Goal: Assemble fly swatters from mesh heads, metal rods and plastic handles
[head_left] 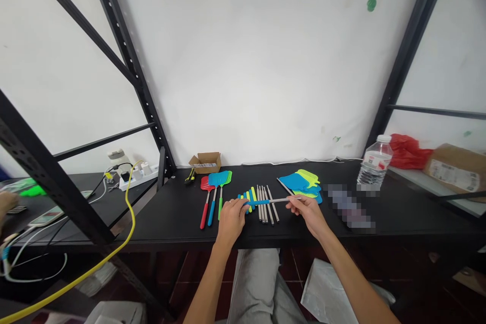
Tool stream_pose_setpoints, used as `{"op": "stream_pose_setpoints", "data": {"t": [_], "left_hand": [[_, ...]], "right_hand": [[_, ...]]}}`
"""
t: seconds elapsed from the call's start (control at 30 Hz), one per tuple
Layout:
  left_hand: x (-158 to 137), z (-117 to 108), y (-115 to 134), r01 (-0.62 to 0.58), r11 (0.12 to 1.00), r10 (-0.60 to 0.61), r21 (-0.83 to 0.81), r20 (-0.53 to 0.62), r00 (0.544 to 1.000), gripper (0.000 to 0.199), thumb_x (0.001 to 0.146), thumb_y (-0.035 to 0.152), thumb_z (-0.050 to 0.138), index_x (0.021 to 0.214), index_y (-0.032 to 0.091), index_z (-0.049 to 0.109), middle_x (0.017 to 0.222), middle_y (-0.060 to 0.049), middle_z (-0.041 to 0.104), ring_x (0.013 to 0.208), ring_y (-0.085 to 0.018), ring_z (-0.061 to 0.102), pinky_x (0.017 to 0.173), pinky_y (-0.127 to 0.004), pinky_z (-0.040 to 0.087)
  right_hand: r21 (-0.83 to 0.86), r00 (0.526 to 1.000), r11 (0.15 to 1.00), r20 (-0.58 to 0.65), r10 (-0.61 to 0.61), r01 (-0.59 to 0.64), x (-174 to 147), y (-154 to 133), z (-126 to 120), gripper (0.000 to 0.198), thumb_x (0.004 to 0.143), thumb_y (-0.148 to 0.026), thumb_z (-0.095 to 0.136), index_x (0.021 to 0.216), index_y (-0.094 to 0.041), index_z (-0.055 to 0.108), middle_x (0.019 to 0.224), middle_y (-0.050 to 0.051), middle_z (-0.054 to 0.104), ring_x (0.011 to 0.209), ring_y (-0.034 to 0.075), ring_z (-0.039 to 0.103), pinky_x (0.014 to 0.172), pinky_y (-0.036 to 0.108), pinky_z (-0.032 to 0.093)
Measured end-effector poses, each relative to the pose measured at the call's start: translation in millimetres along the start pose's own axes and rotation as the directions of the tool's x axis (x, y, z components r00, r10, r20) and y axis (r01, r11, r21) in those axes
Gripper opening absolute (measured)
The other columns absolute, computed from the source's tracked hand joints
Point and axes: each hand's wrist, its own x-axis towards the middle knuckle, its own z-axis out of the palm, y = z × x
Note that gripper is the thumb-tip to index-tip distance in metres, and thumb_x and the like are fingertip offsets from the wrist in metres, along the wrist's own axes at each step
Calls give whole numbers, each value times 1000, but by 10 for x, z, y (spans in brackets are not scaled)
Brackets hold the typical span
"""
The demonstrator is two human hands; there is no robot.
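Observation:
My left hand (232, 216) is closed on a blue handle sleeve (260, 202). A silver rod (280, 200) extends from that sleeve, and my right hand (308, 212) pinches the rod's other end. Below it lie several loose silver rods (263, 212), side by side. Beside my left hand is a row of blue and yellow handle sleeves (250, 195), partly hidden. Three fly swatters lie to the left, with red (204, 215), blue (211, 212) and green handles. Loose blue and yellow swatter heads (296, 182) are piled beyond my right hand.
An open cardboard box (207, 163) stands at the back of the black table (167, 220). A water bottle (375, 162) is at the right. A yellow cable (131, 212) hangs by the left rack post. Another person's hand (6, 203) shows at the far left.

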Motion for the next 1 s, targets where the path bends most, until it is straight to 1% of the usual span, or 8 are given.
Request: {"op": "stream_pose_setpoints", "data": {"t": [0.17,0.27,0.43,0.57,0.77,0.83,0.93,1.0], "left_hand": [[6,-5,0,-10,1000,10,-24,-4,1000,29,98,30,39,106,22,66,92,-7,69,83,-22,61,72,-34,47],[4,2,-11,-20,999,20,-38,1,1000,30,98,29,38,106,22,66,94,-7,70,84,-22,61,75,-35,48],[-5,-13,16,-35,998,35,-46,-8,999,27,98,27,40,107,24,65,94,-6,69,85,-21,60,77,-34,48],[-12,-39,87,-25,998,24,-51,-27,999,24,96,31,43,107,23,63,94,-6,66,89,-21,60,79,-33,48],[-19,-33,104,-80,994,85,-81,68,994,21,95,34,46,104,23,62,96,-4,65,85,-19,61,75,-30,47],[-19,-22,87,-78,994,84,-81,68,994,21,96,33,45,104,23,61,96,-4,65,87,-20,61,75,-29,46],[-18,-5,66,-49,997,52,-67,51,997,20,97,32,43,102,22,60,93,-4,64,84,-19,61,71,-28,45],[-16,3,61,-23,998,25,-53,41,999,21,97,32,42,99,22,59,90,-4,64,81,-19,61,68,-27,43]], "right_hand": [[-82,1000,996,11,-17,18,-15,-26,17,36,75,-53,70,67,-18,67,62,5,65,55,14,51,53,28,38],[-113,999,993,28,-27,30,-22,-44,24,39,76,-55,69,63,-19,64,59,4,62,54,14,51,53,29,38],[-139,998,990,54,-18,25,-25,-36,15,37,78,-54,67,64,-19,66,56,3,60,54,15,51,54,29,36],[-179,997,983,68,-23,35,-27,-36,18,39,81,-54,64,64,-19,67,57,3,61,54,14,51,53,28,35],[-279,986,957,165,-36,82,-65,-88,86,38,82,-55,61,67,-20,67,60,4,64,56,15,52,56,28,39],[-275,991,958,127,-51,84,-76,-81,105,36,81,-55,62,78,-20,70,65,5,66,57,16,53,54,28,40],[-282,995,954,12,-102,101,-43,-77,81,39,80,-54,61,96,-20,70,77,8,70,64,20,59,54,29,43],[-387,981,913,-85,-176,130,45,-110,16,39,81,-52,59,99,-19,69,84,9,71,73,23,63,62,32,47]]}}
